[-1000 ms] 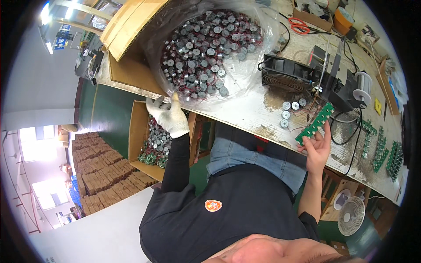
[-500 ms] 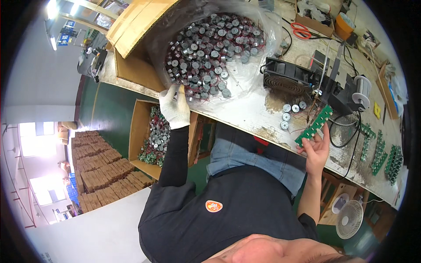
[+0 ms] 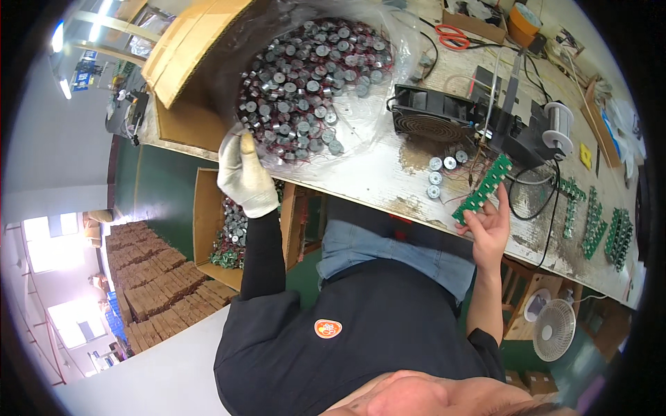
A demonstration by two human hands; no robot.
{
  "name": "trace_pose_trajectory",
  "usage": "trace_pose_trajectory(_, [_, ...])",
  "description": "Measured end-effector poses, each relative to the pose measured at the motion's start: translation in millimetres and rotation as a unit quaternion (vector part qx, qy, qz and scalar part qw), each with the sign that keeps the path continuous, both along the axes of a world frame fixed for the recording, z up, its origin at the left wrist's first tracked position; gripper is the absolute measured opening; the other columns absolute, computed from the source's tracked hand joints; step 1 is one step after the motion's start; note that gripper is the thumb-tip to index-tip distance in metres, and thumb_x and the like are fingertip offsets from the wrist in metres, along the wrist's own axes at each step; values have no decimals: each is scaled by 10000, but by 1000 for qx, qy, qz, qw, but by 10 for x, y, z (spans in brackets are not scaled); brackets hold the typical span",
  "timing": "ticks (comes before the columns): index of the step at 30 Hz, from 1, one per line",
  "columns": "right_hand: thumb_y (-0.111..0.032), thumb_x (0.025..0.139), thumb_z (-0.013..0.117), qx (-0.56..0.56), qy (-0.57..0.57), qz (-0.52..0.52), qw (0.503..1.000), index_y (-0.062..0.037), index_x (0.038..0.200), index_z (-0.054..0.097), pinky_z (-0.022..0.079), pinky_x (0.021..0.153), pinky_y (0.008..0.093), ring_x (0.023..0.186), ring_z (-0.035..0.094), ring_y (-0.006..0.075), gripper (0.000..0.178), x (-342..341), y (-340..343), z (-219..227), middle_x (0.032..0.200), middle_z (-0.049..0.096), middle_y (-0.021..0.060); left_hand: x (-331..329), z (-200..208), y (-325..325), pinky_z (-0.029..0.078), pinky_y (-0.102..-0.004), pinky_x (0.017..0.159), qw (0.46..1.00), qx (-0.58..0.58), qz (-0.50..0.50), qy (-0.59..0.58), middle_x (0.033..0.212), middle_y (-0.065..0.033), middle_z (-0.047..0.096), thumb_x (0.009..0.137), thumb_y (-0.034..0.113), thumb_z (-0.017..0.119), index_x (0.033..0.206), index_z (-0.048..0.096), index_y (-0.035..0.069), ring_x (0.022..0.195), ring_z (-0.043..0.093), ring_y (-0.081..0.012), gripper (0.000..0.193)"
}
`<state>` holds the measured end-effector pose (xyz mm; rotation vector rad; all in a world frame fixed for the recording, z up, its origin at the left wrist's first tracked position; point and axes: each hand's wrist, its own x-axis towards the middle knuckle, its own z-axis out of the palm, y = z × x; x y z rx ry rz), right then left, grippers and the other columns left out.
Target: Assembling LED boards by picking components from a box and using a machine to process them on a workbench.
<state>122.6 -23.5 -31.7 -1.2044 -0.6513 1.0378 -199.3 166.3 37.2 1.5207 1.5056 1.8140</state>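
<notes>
My left hand (image 3: 247,175), in a white glove, is at the table's front edge beside the near left rim of a clear plastic bag (image 3: 366,132). Its fingers are bent together and seem to pinch the bag's edge, though the fingertips are partly hidden. On the bag lies a heap of small round metal-and-plastic parts (image 3: 305,87) with thin red wires. My bare right hand (image 3: 490,225) holds a long green circuit board (image 3: 483,188) by its lower end, tilted above the table edge. Several loose round parts (image 3: 435,177) lie left of the board.
A black fan unit (image 3: 433,114) and a solder wire spool (image 3: 558,128) stand behind the board. More circuit boards (image 3: 593,222) lie at right. Red-handled scissors (image 3: 452,37) are at the back. A cardboard box (image 3: 206,215) of parts sits below the left forearm; an open carton (image 3: 187,128) adjoins the bag.
My left hand has shifted left along the bag's near edge, and its wrist has turned. The right hand still holds the circuit board. The whole view has shifted slightly.
</notes>
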Motion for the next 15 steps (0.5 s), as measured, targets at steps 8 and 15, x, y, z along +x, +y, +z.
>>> trace_pose_trajectory(8, [116, 831, 583, -3, 17, 9, 1000, -35, 1480, 132, 547, 566, 246, 757, 644, 161, 804, 2, 17, 6, 1113, 584, 202, 607, -130, -278, 555, -302, 632, 926, -222, -217, -214, 870, -134, 665, 889, 121, 663, 1095, 588, -66, 698, 663, -198, 288])
trace_pose_trajectory(15, [113, 834, 595, -1, 64, 11, 998, -82, 1493, 137, 540, 566, 239, 765, 644, 155, 825, -1, 9, 25, 1081, 591, 168, 1154, -369, -613, 463, -219, 628, 921, -242, -296, -81, 812, -67, 657, 898, 93, 650, 1021, 652, -79, 665, 589, -108, 211])
